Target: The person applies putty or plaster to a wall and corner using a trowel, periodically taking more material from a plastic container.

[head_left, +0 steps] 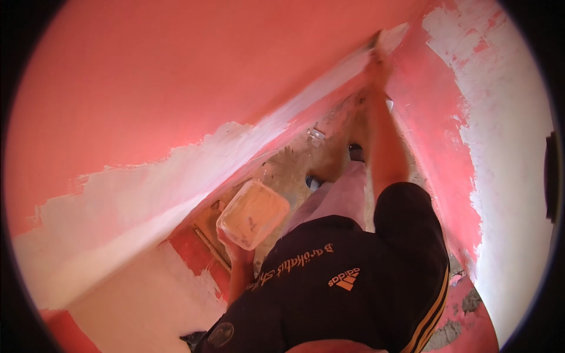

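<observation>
My left hand [237, 244] is closed round the side and underside of a squarish plastic tub [254, 213], held left of my body. Its inside looks pale pink, with a few darker smears. My right arm stretches far forward to the corner of the walls. There my right hand [376, 69], blurred by motion, grips what looks like a paintbrush [374, 41], its dark end up against the wall. A pale band [194, 162] with a ragged upper edge runs along the lower part of the red-pink wall [176, 76] towards that hand.
The right-hand wall [500, 135] is whitish above and pink below. A small pale object [316, 135] lies on the dirty floor [282, 167] ahead of my feet. Sticks [210, 247] lie by the wall below the tub. Grey rubble [444, 335] shows at lower right.
</observation>
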`<control>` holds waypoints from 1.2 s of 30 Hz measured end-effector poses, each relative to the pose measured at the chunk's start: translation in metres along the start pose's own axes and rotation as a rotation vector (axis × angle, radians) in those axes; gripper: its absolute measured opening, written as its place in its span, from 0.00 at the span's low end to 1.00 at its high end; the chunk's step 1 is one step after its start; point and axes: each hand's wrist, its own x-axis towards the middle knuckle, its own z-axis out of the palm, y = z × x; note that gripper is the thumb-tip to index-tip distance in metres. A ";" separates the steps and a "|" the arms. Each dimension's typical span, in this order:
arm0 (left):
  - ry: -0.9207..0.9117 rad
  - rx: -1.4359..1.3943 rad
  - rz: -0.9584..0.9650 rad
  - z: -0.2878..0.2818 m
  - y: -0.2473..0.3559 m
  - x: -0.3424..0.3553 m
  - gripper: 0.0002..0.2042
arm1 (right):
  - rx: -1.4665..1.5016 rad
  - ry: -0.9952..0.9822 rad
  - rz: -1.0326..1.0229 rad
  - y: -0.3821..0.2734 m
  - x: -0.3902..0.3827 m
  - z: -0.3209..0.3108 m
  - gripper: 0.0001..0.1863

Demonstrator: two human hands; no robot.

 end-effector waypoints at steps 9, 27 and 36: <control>-0.024 0.102 0.074 -0.043 0.009 0.004 0.37 | -0.509 -0.095 -0.532 -0.018 -0.255 0.035 0.11; -0.033 -0.106 0.028 -0.073 0.003 0.005 0.36 | 0.029 0.263 -0.208 -0.032 -0.059 -0.011 0.13; -0.124 0.174 0.122 -0.029 0.009 0.018 0.34 | 0.053 -0.424 -0.067 -0.039 -0.286 0.052 0.12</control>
